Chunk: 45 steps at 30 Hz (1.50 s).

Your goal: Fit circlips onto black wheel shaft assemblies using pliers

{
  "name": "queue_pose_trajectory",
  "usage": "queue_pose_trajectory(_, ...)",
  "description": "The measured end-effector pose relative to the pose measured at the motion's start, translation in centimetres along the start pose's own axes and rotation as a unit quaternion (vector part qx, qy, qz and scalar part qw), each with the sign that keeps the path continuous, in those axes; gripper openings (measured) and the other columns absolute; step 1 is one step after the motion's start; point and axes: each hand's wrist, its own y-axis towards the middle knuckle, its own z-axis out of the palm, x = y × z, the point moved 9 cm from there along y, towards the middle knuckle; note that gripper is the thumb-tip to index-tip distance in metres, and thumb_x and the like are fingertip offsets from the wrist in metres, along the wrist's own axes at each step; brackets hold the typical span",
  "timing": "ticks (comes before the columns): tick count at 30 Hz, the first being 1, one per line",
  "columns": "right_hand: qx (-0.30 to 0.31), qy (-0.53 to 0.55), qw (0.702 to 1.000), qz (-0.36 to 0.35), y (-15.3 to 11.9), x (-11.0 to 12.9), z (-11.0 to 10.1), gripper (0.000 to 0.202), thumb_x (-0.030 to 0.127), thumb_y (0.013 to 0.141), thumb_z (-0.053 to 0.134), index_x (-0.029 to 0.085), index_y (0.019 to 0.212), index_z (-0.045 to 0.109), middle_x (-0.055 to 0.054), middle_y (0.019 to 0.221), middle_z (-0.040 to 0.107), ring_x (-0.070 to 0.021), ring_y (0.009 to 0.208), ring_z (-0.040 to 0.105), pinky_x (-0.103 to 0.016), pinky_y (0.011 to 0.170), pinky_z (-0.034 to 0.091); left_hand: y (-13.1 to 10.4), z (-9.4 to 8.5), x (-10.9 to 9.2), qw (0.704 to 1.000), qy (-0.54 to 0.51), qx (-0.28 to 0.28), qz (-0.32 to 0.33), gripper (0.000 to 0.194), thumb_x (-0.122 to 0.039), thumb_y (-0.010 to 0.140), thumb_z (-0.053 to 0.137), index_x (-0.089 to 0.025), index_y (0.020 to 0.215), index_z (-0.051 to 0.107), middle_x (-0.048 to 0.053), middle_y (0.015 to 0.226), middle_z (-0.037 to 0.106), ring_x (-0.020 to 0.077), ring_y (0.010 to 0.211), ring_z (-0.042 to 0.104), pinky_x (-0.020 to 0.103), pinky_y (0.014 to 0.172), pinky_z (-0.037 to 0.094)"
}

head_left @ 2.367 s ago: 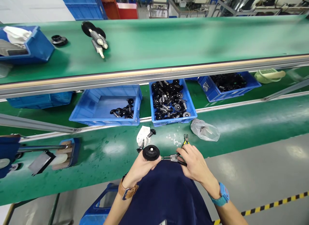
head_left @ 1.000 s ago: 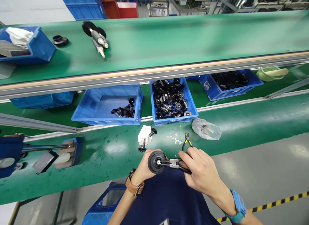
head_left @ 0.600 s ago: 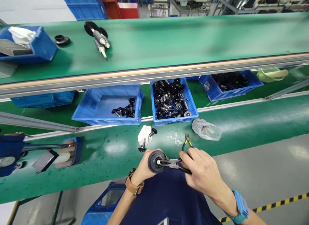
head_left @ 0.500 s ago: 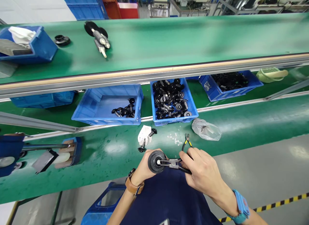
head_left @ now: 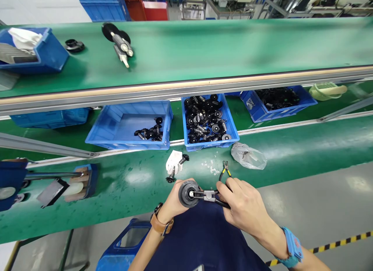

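Observation:
My left hand (head_left: 174, 198) is wrapped round a round black part (head_left: 186, 199) with a light centre, its disc facing up. My right hand (head_left: 241, 199) grips the dark handles of pliers (head_left: 209, 195), whose tips touch the centre of that part. Just beyond my right hand lies a second pair of pliers (head_left: 225, 169) with black and yellow handles. Small white rings (head_left: 214, 170) are scattered on the green bench. A white glove (head_left: 174, 161) lies beyond my left hand, with two black parts on and beside it.
Behind the bench top stand a blue bin (head_left: 128, 144) with several black parts, a fuller blue bin (head_left: 212, 144) and another blue bin (head_left: 271, 113). A clear plastic bag (head_left: 249, 156) lies to the right. A fixture (head_left: 84, 181) stands at left, below the raised green shelf (head_left: 218, 49).

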Motion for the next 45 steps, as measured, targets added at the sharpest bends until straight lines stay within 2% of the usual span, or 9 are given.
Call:
queue_pose_trajectory(4, -0.005, 0.001, 1.000, 0.000, 0.0, 0.0, 0.1, 0.027, 0.008, 0.080, 0.050, 0.018, 0.099, 0.066, -0.004, 0.076, 0.052, -0.0203, 0.068, 0.043, -0.036, 0.063, 0.029, -0.2, 0.2, 0.4, 1.000, -0.006, 0.003, -0.005, 0.011, -0.017, 0.077, 0.066, -0.020, 0.084, 0.075, 0.005, 0.086, 0.075, 0.0209, 0.079, 0.072, 0.030, 0.079, 0.049)
queue_pose_trajectory(16, -0.013, -0.012, 1.000, 0.004, 0.0, 0.0, 0.2, 0.027, 0.008, 0.080, 0.051, 0.017, 0.098, 0.069, -0.003, 0.074, 0.052, -0.0195, 0.068, 0.041, -0.034, 0.064, 0.027, 0.0, -0.1, -0.4, 0.999, 0.031, -0.014, 0.024, 0.012, -0.016, 0.077, 0.063, -0.020, 0.082, 0.073, 0.004, 0.082, 0.075, 0.0203, 0.077, 0.072, 0.029, 0.076, 0.050)
queue_pose_trajectory(21, -0.009, -0.020, 1.000, -0.005, 0.1, -0.2, 0.5, 0.027, 0.008, 0.077, 0.052, 0.017, 0.098, 0.068, -0.003, 0.075, 0.052, -0.0195, 0.068, 0.041, -0.034, 0.065, 0.026, -0.2, -0.4, -0.2, 0.996, 0.074, -0.039, 0.021, 0.012, -0.014, 0.074, 0.065, -0.020, 0.081, 0.072, 0.004, 0.084, 0.077, 0.0209, 0.076, 0.072, 0.031, 0.077, 0.050)
queue_pose_trajectory(25, -0.009, -0.032, 0.999, -0.021, 0.4, -0.2, 0.4, 0.031, 0.007, 0.076, 0.053, 0.016, 0.101, 0.068, -0.004, 0.078, 0.054, -0.0204, 0.071, 0.042, -0.035, 0.066, 0.026, -0.2, -0.5, -0.1, 0.997, 0.049, -0.056, 0.036, 0.010, -0.015, 0.073, 0.065, -0.020, 0.080, 0.071, 0.004, 0.080, 0.076, 0.0205, 0.073, 0.071, 0.030, 0.074, 0.053)
queue_pose_trajectory(30, 0.021, -0.051, 0.998, -0.005, 0.5, -0.6, 0.6, 0.035, 0.010, 0.074, 0.059, 0.016, 0.108, 0.065, -0.005, 0.085, 0.056, -0.0224, 0.077, 0.045, -0.036, 0.069, 0.027, 0.1, -0.5, -0.6, 0.995, 0.019, -0.072, 0.060, 0.006, -0.019, 0.075, 0.068, -0.020, 0.078, 0.073, 0.005, 0.076, 0.075, 0.0205, 0.068, 0.071, 0.029, 0.065, 0.054)
queue_pose_trajectory(34, 0.040, -0.044, 0.998, 0.027, 0.0, -0.3, 1.0, 0.027, 0.014, 0.081, 0.061, 0.018, 0.107, 0.062, -0.004, 0.084, 0.055, -0.0221, 0.076, 0.046, -0.036, 0.068, 0.028, 0.0, -1.1, -1.1, 0.985, 0.041, -0.145, 0.083, 0.006, -0.021, 0.078, 0.070, -0.019, 0.080, 0.075, 0.004, 0.074, 0.075, 0.0204, 0.066, 0.072, 0.030, 0.067, 0.057)
queue_pose_trajectory(38, 0.041, -0.037, 0.995, 0.081, -0.6, 0.5, 1.6, 0.024, 0.017, 0.084, 0.061, 0.019, 0.107, 0.060, -0.003, 0.084, 0.054, -0.0223, 0.075, 0.046, -0.036, 0.070, 0.030, -0.9, -2.3, -2.1, 0.944, 0.069, -0.294, 0.131, 0.003, -0.017, 0.082, 0.071, -0.019, 0.082, 0.073, 0.003, 0.075, 0.076, 0.0187, 0.065, 0.072, 0.029, 0.066, 0.058)
queue_pose_trajectory(41, 0.033, -0.038, 0.993, 0.107, -0.7, 1.2, 1.9, 0.024, 0.018, 0.081, 0.064, 0.019, 0.105, 0.059, -0.003, 0.084, 0.054, -0.0224, 0.073, 0.046, -0.036, 0.069, 0.031, -1.7, -2.8, -2.0, 0.909, 0.077, -0.390, 0.127, 0.007, -0.014, 0.081, 0.072, -0.019, 0.086, 0.073, 0.002, 0.079, 0.077, 0.0190, 0.070, 0.074, 0.029, 0.069, 0.060)
queue_pose_trajectory(45, 0.033, -0.045, 0.992, 0.115, -0.3, 1.4, 2.0, 0.024, 0.018, 0.080, 0.065, 0.020, 0.104, 0.059, -0.003, 0.083, 0.054, -0.0230, 0.075, 0.047, -0.036, 0.069, 0.031, -1.2, -2.6, -1.7, 0.909, 0.052, -0.396, 0.116, 0.011, -0.012, 0.080, 0.070, -0.020, 0.086, 0.074, 0.001, 0.081, 0.077, 0.0188, 0.072, 0.075, 0.029, 0.071, 0.061)
